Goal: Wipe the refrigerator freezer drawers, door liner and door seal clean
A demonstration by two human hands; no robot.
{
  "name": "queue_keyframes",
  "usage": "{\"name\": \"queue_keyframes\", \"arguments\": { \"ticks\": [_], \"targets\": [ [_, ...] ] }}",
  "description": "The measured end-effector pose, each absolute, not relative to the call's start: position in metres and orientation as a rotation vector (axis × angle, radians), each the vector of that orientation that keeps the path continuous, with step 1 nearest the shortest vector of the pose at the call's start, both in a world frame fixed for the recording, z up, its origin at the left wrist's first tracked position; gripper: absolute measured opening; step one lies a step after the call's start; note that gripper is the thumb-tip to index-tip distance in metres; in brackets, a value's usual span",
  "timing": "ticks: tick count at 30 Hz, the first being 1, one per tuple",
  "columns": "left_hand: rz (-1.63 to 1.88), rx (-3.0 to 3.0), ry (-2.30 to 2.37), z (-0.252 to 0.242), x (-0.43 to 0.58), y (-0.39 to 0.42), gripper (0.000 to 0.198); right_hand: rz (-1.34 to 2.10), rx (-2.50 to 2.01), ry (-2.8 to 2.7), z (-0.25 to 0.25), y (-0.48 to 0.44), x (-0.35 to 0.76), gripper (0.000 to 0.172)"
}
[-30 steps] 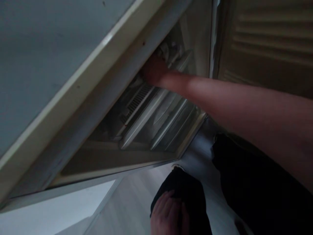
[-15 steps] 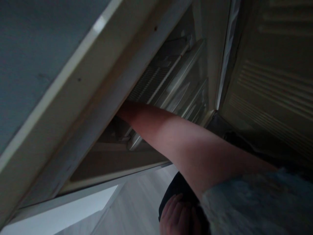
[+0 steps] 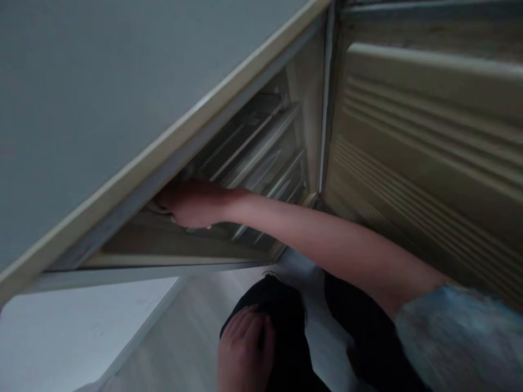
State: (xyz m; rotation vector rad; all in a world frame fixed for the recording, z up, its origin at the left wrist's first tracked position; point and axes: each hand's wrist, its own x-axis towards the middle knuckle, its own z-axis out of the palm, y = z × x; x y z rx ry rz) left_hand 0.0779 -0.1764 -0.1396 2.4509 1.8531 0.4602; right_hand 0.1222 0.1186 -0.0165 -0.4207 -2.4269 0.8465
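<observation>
My right hand point(image 3: 190, 204) is inside the open freezer compartment point(image 3: 147, 257), near its left end. Its fingers are curled, and the dark interior hides what they hold, if anything. Behind the wrist lie a slatted shelf point(image 3: 229, 146) and clear-fronted drawers point(image 3: 261, 163). My left hand point(image 3: 245, 343) lies over my dark-trousered knee, its fingers stretched out with nothing in them.
The freezer door point(image 3: 408, 147), with a ribbed inner panel, stands wide at the right. A broad grey-blue surface point(image 3: 102, 81) fills the upper left. Below, a white panel point(image 3: 81, 326) borders the pale floor point(image 3: 183, 332).
My right hand, hidden behind the freezer's edge before, now shows near the opening. The camera view has shifted, showing more of the door and my legs. My left hand stays on the knee.
</observation>
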Motion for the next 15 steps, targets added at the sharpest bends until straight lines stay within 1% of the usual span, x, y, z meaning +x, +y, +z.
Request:
{"name": "queue_keyframes", "arguments": {
  "ticks": [3,6,8,10,12,15],
  "targets": [
    [0.451,2.435,1.887,-0.14,0.084,-0.176,0.022,1.037,-0.504,-2.304,-0.026,0.062,0.194,0.015],
    [0.394,2.381,1.929,-0.145,0.085,-0.178,0.028,1.377,-0.796,-1.711,-0.063,0.0,0.269,0.022],
    [0.353,2.323,1.954,-0.149,0.084,-0.179,0.032,1.483,-1.024,-1.36,-0.093,-0.043,0.316,0.023],
    [0.289,2.258,1.974,-0.151,0.083,-0.177,0.037,1.415,-1.209,-1.268,-0.114,-0.084,0.358,0.018],
    [0.198,2.196,1.995,-0.15,0.085,-0.172,0.041,1.371,-1.335,-1.334,-0.122,-0.12,0.391,0.023],
    [0.08,2.141,1.996,-0.146,0.094,-0.162,0.043,1.262,-1.47,-1.473,-0.116,-0.156,0.427,0.032]
  ]
}}
